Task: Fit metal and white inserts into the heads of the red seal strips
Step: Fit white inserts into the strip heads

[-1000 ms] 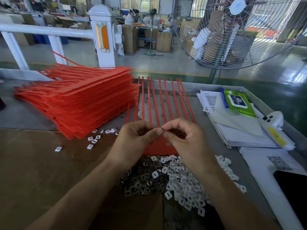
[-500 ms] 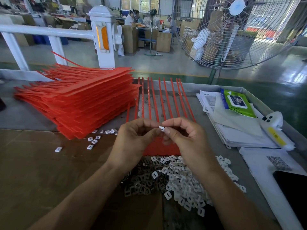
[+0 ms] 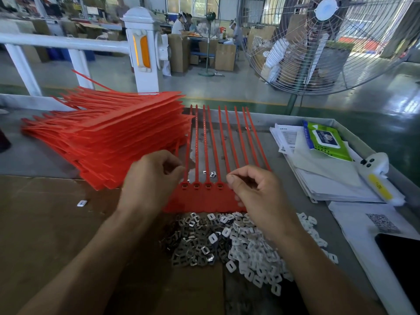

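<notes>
A row of red seal strips (image 3: pixel 205 144) lies flat in front of me, heads (image 3: pixel 202 186) toward me and tails pointing away. My left hand (image 3: pixel 152 181) hovers at the leftmost head with its fingers curled and nothing visible in them. My right hand (image 3: pixel 258 192) covers the heads at the right end. Its thumb presses against the forefinger, and anything pinched there is hidden. Two loose inserts (image 3: pixel 212 175) lie between the strips. Below the heads are a pile of metal inserts (image 3: pixel 193 246) and a pile of white inserts (image 3: pixel 256 253).
A tall stack of red strips (image 3: pixel 109 137) fills the table's left side, with a stray white insert (image 3: pixel 81 203) on the cardboard. On the right are papers (image 3: pixel 322 176), a green wipes pack (image 3: pixel 325 142), a white handheld device (image 3: pixel 377 176) and a dark phone (image 3: pixel 400 258). A big fan (image 3: pixel 318 42) stands behind.
My hands were together above the strips, pinching a small white insert between them. They have now moved apart and down to the strip heads, uncovering the two loose inserts.
</notes>
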The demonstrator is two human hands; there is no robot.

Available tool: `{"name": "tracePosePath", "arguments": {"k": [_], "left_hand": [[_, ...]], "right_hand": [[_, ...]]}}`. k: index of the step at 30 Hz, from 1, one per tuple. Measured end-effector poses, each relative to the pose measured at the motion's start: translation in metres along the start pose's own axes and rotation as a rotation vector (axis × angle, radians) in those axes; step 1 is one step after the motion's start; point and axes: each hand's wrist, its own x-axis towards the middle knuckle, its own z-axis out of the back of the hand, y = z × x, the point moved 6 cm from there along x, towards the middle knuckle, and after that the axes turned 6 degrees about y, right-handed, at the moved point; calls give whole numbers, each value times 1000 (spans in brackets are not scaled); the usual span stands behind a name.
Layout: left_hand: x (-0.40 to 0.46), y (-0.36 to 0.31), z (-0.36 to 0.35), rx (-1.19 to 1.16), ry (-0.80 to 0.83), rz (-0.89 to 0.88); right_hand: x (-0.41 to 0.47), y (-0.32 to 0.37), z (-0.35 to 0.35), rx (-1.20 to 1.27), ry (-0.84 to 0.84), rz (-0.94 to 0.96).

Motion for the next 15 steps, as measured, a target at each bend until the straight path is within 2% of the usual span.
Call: {"name": "tracePosePath", "arguments": {"k": [5,9,15], "left_hand": [[9,30,15,236,-24,144],[6,24,9,389,-15,112],[8,25,7,501,3,113]], "right_hand": [[3,-3,3,-128,60,-14],[5,-2,14,-299,156,-12],[3,-3,31,-341,379,-97]]}}
